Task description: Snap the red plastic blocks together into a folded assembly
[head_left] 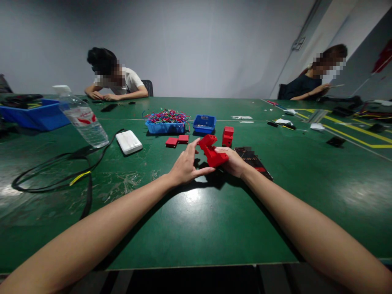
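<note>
In the head view my right hand [234, 162] is closed round the right side of a red bracket-like part [211, 153], notched and blocky, raised over the green table. My left hand [185, 164] is at the part's left side, fingers and thumb spread apart; its fingertips are close to the part's upper end and lower edge, and I cannot tell whether they touch it. Behind the right hand a red block [227, 136] stands on the table. Two flat red square pieces [172, 142] lie beyond my left hand. A phone [253, 162] showing a timer lies beside my right hand.
A blue bin of coloured wires [167, 128] and a smaller blue tray [204, 124] stand ahead. Leftward are a white box [129, 142], a tilted water bottle [84, 120], a black cable [49, 190] and a large blue bin [45, 116]. Two people sit across the table.
</note>
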The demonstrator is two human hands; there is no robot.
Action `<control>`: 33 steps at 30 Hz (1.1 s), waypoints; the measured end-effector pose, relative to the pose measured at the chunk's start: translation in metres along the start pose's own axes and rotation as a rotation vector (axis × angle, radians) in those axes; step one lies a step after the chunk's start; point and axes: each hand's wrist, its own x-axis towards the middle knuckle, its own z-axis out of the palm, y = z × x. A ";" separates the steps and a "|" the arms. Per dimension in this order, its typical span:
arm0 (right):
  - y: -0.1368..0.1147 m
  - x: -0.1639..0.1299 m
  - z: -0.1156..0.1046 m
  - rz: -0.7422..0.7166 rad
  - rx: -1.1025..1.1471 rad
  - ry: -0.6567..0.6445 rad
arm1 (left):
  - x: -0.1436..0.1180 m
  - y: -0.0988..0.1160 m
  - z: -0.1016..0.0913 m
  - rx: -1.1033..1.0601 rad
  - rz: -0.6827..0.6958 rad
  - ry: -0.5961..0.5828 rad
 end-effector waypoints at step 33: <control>-0.005 0.000 0.011 0.048 0.099 0.135 | 0.006 -0.007 0.002 -0.097 -0.210 0.209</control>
